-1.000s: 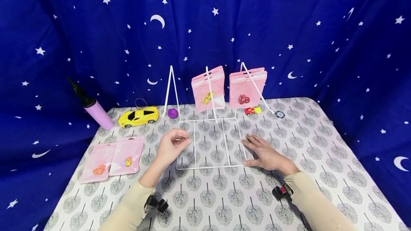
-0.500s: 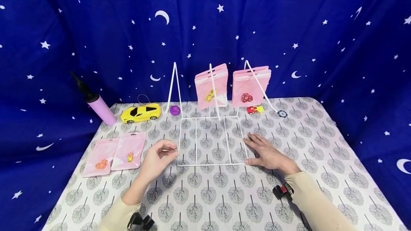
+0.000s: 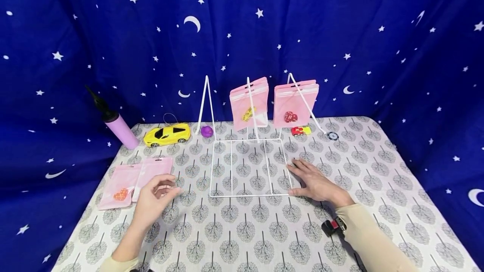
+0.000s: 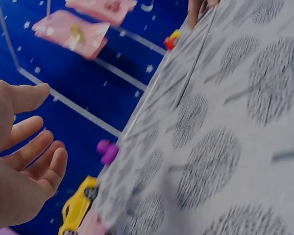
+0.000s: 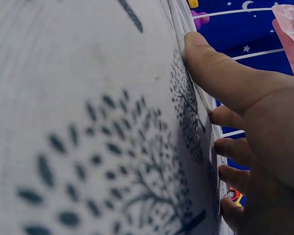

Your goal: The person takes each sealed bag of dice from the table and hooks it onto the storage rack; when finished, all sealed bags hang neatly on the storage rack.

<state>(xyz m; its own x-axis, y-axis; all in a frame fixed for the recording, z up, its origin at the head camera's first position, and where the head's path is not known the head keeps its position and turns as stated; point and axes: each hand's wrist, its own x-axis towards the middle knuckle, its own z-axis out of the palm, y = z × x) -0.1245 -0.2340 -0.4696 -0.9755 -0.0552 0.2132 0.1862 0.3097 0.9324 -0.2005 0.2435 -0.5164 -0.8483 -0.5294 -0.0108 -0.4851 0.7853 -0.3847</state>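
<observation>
A white wire rack (image 3: 249, 195) stands mid-table, its upright prongs at the back. Pink zip bags hang on two prongs: one stack (image 3: 238, 104) with yellow dice showing, another (image 3: 281, 102) with red dice. Beside the rack's right edge my right hand (image 3: 315, 181) rests on the cloth, fingers spread, thumb at the front corner. My left hand (image 3: 153, 200) hovers left of the rack, fingers loosely bent and holding nothing. Just behind it lie two pink zip bags, one (image 3: 117, 179) with orange dice, the other (image 3: 156, 166) partly covered by the hand.
Along the back stand a purple hand pump (image 3: 122, 131), a yellow toy car (image 3: 167, 134), a small purple toy (image 3: 206, 131), a red and yellow toy car (image 3: 300, 130) and a round dark disc (image 3: 332, 136). A starry blue curtain (image 3: 321, 20) hangs behind the table.
My left hand has moved from the rack's left edge leftward to the two lying bags. My right hand stays at the rack's right side. The head view has shifted slightly.
</observation>
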